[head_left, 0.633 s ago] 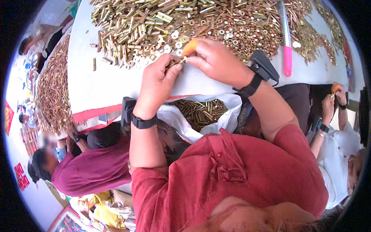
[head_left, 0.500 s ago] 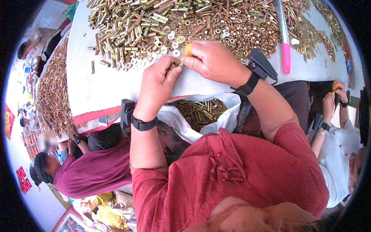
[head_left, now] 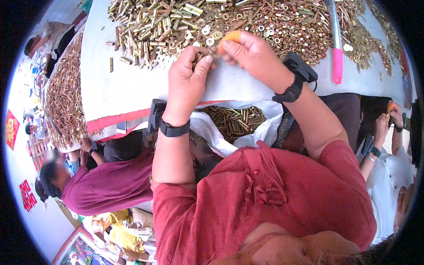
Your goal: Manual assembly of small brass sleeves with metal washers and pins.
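My left hand is closed above the near part of the white table, a small brass-coloured metal sleeve pinched between thumb and curled forefinger. Just right of it is my right hand, slightly blurred, thumb pressed to a forefinger wearing an orange finger cover. Whatever lies in that pinch is too small to make out. The two hands are close but apart. Beyond them spread loose washers, a heap of metal sleeves to the left and small nuts to the right.
A long metal tool with a pink handle lies right of my hands. Below the table edge, an opened white sack holds many sleeves. Another long heap covers the left table. Co-workers sit on the left and right.
My right hand has moved up and away from the left hand, toward the washers. My left hand still pinches the sleeve. The whole view has shifted slightly.
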A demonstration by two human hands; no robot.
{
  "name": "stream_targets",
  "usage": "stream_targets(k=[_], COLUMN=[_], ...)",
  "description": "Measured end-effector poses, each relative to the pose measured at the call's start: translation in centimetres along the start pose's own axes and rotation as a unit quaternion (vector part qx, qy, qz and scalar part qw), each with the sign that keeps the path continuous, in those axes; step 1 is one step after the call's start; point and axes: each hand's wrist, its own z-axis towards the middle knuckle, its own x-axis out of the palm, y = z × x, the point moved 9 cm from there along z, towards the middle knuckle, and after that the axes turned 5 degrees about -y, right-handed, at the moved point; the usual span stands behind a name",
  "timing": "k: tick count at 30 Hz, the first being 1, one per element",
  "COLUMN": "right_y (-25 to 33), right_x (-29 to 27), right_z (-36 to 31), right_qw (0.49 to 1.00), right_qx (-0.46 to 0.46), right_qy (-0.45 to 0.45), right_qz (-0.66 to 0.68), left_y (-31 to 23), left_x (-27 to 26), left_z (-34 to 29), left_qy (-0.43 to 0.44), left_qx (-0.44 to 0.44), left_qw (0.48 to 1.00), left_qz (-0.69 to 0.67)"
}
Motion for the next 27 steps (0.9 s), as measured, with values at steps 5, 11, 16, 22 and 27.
stream_targets(k=[5,11,16,22,27], right_y=[-0.3,0.1,0.7,0.8,3.2], right_x=[-0.3,-0.6,-0.5,-0.4,-5.4], right_z=[0.1,0.2,0.2,0.1,1.7], right_qw=[0.998,0.999,1.000,1.000,0.994], right_qx=[0.043,0.049,0.027,0.020,0.037], right_qy=[0.030,0.011,0.000,-0.014,-0.045], right_qz=[-0.021,-0.004,-0.002,0.003,-0.090], left_y=[0.4,0.3,0.2,0.4,-1.8], left_x=[-0.1,0.0,0.1,-0.1,1.7], left_z=[0.1,0.1,0.2,0.3,-1.1], left_qy=[-0.001,0.002,-0.005,-0.005,0.186], left_qx=[-0.023,-0.015,-0.010,-0.018,0.064], left_qw=[0.999,1.000,1.000,1.000,0.977], left_qz=[-0.023,-0.012,-0.016,-0.014,0.081])
